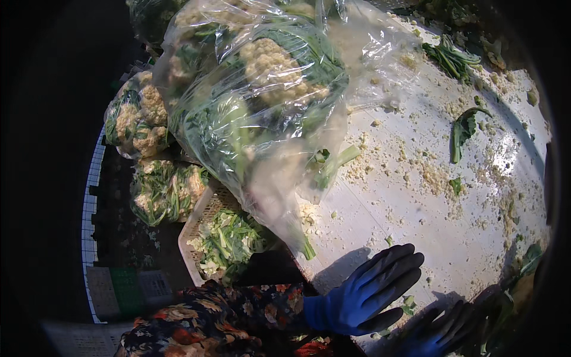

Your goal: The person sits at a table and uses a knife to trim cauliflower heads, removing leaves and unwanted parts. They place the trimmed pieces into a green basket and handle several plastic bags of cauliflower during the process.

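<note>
My left hand (368,290), in a blue glove with dark coated fingers, is stretched out flat over the near edge of the white table (357,218). It holds nothing, and its shadow falls beside it. Lower right, my right hand (441,328) has its gloved fingers spread, partly in shadow and cut off by the frame; nothing shows in it. Beyond my left hand, a large clear plastic bag (272,169) packed with leafy cauliflower heads (279,67) lies across the table's left edge. A cut stem (349,156) lies against the bag.
Crumbs of cauliflower (432,176) and leaf scraps (464,131) litter the table. Left of it, a plastic crate (196,223) holds leafy trimmings (227,243). Other bagged cauliflowers (138,116) are stacked behind the crate. More leaves (531,259) lie at the right rim.
</note>
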Available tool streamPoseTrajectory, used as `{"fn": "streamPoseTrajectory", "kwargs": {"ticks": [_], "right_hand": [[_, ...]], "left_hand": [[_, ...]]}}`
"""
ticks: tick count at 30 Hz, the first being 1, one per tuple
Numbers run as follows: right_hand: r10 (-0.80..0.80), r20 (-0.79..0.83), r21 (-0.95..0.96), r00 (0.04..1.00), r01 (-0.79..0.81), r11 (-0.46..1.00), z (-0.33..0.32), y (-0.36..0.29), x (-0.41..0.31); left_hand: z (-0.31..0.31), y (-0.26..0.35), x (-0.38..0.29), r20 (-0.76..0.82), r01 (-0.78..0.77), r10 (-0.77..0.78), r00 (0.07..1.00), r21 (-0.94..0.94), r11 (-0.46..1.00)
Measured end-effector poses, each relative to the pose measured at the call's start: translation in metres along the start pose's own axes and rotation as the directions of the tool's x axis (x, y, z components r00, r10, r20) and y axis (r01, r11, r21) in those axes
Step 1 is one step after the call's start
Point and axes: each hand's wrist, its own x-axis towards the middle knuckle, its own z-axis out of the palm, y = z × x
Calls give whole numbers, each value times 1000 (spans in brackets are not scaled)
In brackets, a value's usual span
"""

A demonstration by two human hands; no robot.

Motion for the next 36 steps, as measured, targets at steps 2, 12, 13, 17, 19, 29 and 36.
{"fn": "streamPoseTrajectory", "kwargs": {"ticks": [2,12,13,17,19,29,36], "right_hand": [[68,144,96,987,-83,992,5,5,-4],[131,218,-322,967,-55,945,31,77,-18],[123,323,-303,938,-21,953,23,75,-17],[101,578,596,810,-503,626,-55,57,30],[-41,532,563,846,-317,764,-88,45,60],[-370,679,666,635,-321,673,-137,-48,141],[-484,616,784,622,-418,459,-139,-156,216]], "left_hand": [[6,-2,10,26,4,-6,1000,86,996],[-38,14,43,-45,-38,65,997,442,896],[-72,24,48,-114,0,60,992,463,886],[-258,21,68,-429,371,-75,900,665,648],[-346,-18,61,-601,560,-68,796,690,460],[-544,-216,120,-450,974,-865,220,50,221],[-444,-181,136,-662,856,-641,389,1,518]]}}
